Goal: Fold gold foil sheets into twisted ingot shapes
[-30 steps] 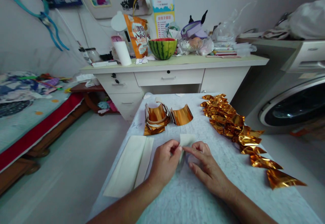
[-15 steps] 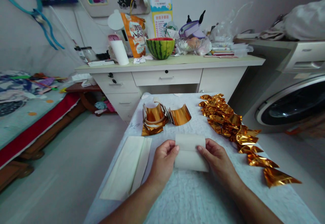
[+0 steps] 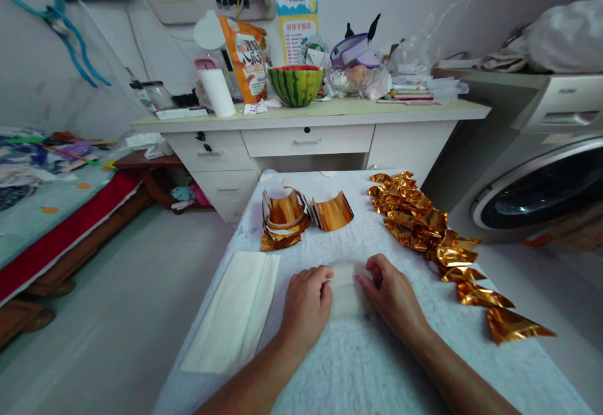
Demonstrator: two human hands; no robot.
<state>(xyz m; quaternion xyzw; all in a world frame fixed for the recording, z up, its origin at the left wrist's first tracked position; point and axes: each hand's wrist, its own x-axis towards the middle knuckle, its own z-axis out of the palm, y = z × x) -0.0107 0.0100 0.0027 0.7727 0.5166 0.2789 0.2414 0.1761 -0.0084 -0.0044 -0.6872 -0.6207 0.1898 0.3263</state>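
Note:
A small pale paper piece (image 3: 348, 291) lies between my hands, low over the cloth-covered table, its edges blurred. My left hand (image 3: 308, 302) is at its left edge, thumb and fingers closed on it. At the right edge, my right hand (image 3: 391, 292) has its thumb and forefinger curled close to the paper. Left of my hands lies a stack of long pale paper sheets (image 3: 233, 311). Beyond my hands stand curled gold foil sheets (image 3: 285, 214) and a smaller curled foil stack (image 3: 333, 212). A row of folded gold foil pieces (image 3: 424, 226) runs down the right side.
The table (image 3: 330, 377) reaches a white desk (image 3: 308, 142) carrying a half watermelon (image 3: 296, 85), an orange pouch (image 3: 247, 60) and a white roll (image 3: 217, 93). A washing machine (image 3: 541, 164) stands right, a bed (image 3: 61, 208) left.
The paper piece has been lowered towards the table. My right hand's fingers have lifted and curled near its upper right corner, and my left hand has turned more palm-down. The view has shifted slightly.

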